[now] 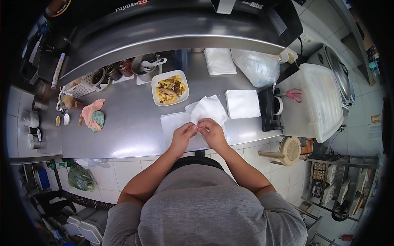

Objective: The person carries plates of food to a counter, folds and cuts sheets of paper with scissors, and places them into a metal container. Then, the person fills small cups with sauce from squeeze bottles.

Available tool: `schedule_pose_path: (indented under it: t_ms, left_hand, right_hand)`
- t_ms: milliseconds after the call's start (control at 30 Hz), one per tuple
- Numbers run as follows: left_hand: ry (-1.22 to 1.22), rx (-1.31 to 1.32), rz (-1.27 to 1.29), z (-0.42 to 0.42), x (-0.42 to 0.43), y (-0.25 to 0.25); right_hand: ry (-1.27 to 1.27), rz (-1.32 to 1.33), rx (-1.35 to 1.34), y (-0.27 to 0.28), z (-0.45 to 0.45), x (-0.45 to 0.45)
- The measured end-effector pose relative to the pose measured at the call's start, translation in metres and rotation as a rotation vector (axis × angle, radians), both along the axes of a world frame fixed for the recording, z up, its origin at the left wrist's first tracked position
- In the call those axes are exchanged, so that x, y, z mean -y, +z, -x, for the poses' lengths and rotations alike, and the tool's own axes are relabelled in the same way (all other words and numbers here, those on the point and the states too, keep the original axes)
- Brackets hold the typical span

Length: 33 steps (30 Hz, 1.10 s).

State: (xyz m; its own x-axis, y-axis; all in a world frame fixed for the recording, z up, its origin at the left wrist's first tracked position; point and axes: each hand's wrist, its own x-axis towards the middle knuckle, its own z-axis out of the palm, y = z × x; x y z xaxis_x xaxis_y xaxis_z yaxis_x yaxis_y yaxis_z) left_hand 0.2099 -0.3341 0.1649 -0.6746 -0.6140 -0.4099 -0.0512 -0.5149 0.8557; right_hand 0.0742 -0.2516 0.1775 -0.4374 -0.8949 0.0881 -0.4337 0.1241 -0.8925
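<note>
My left hand [182, 136] and my right hand [212, 133] meet at the front of the steel counter, fingers pinched together. Between them they hold the near edge of a white paper napkin [208, 108]. Its far part spreads out over more white sheets [171, 126] that lie flat on the counter. To the right sits a neat stack of white napkins [243, 104]. Beyond my hands, a white square bowl [154, 87] holds yellow and brown food [171, 89]. The fingertips hide the pinched edge.
A tape dispenser [269, 110] and a lidded plastic bin [322, 102] stand right. Pink scissors [294, 95] rest beside them. A pink and green cloth [94, 115] lies left. Behind are a metal pot [143, 74], a plastic bag [256, 67] and an overhanging steel edge [176, 42].
</note>
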Motion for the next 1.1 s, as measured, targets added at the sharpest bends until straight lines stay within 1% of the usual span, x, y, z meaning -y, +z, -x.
schedule_pose_path:
  t_ms: [33,67,133,233,367,467,533,567,633,767,833,933,1100]
  left_hand:
    - [0.003,0.058,0.095,0.0,0.001,-0.004]
    - [0.037,0.058,0.106,0.0,0.0,-0.007]
    - [0.106,0.06,0.126,0.001,0.0,-0.004]
    - [0.031,0.158,0.175,0.002,-0.002,0.006]
    - [0.141,0.055,-0.001,0.003,-0.001,-0.002]
    - [0.186,-0.01,-0.149,0.002,0.001,-0.001]
    - [0.21,-0.033,-0.232,0.002,0.0,0.006]
    - [0.201,-0.033,-0.206,0.001,-0.001,0.004]
    - [0.182,-0.033,-0.157,0.001,-0.002,-0.002]
    - [0.148,-0.058,-0.162,-0.004,-0.001,-0.017]
    - [0.152,-0.083,-0.184,-0.005,-0.002,-0.015]
    - [0.136,-0.05,-0.179,-0.004,-0.002,-0.014]
    - [0.114,-0.022,-0.098,-0.003,0.001,-0.013]
  right_hand:
    - [-0.004,-0.004,0.065,-0.004,-0.001,0.0]
    - [-0.009,-0.008,0.128,-0.008,-0.001,-0.001]
    - [-0.022,0.007,0.127,-0.011,-0.002,-0.001]
    - [-0.03,0.022,0.075,-0.009,-0.006,-0.001]
    - [-0.036,0.047,0.052,-0.003,-0.009,0.0]
    - [-0.049,0.043,0.03,-0.009,-0.007,0.0]
    - [-0.069,0.03,0.112,-0.012,-0.008,0.0]
    - [-0.079,0.023,0.153,-0.013,-0.008,-0.001]
    - [-0.078,-0.023,0.149,-0.013,-0.009,0.0]
    - [-0.085,-0.035,0.137,-0.022,-0.009,-0.001]
    - [-0.075,-0.044,0.153,-0.02,-0.008,-0.001]
    - [-0.062,-0.076,0.171,-0.016,-0.006,-0.001]
    - [-0.045,-0.13,0.267,-0.01,-0.004,0.001]
